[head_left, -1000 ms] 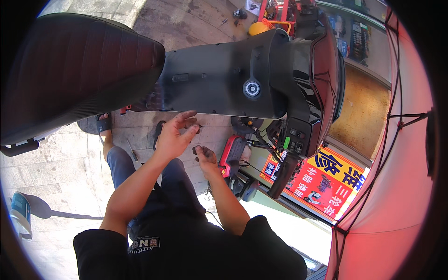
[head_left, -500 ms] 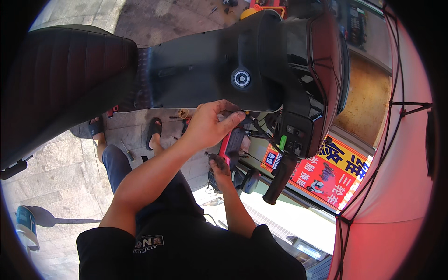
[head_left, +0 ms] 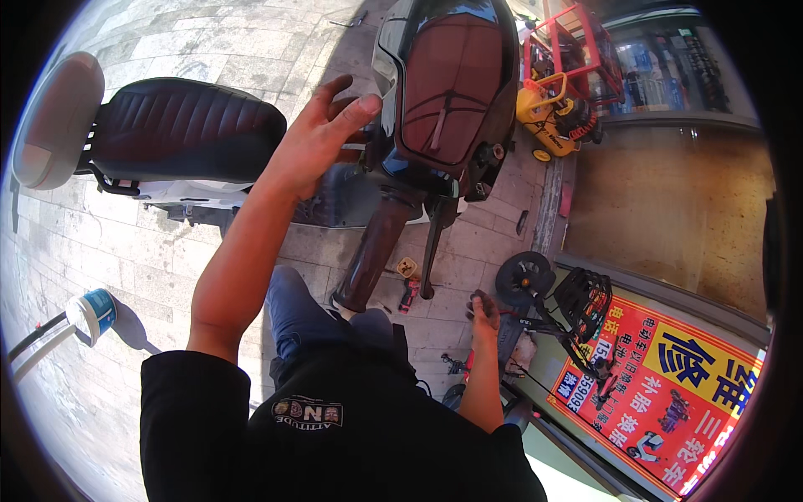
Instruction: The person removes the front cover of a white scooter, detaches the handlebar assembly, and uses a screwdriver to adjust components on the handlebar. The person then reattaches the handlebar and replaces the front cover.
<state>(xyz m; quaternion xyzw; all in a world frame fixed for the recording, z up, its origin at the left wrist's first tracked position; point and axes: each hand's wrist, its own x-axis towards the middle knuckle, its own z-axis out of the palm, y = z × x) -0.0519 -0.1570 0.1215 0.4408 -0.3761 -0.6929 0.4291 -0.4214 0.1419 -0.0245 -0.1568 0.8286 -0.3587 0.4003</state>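
My left hand (head_left: 322, 130) is raised beside the front panel (head_left: 456, 84) of an electric scooter, its thumb and fingers spread. The fingertips come close to the panel's edge; whether they touch it I cannot tell. Below it a dark handlebar grip (head_left: 376, 247) points toward me, with a black brake lever (head_left: 433, 251) alongside. Lower on the right, my right hand (head_left: 483, 311) hangs over the ground with darkened, loosely bent fingers that stand apart, and nothing shows in it. The scooter's ribbed black seat (head_left: 184, 130) is on the left.
A red and black power drill (head_left: 409, 294) and a small tub (head_left: 406, 267) lie on the paving. A blue and white bucket (head_left: 92, 314) stands at left. To the right are a yellow machine (head_left: 548, 113), a red frame (head_left: 577, 42), a small wheeled vehicle (head_left: 527, 280) and a red sign (head_left: 661, 385).
My view has shifted, and the scooter's front panel and handlebar now face me. The left hand has come away from the scooter's body below the key switch. The right hand is lower and farther right.
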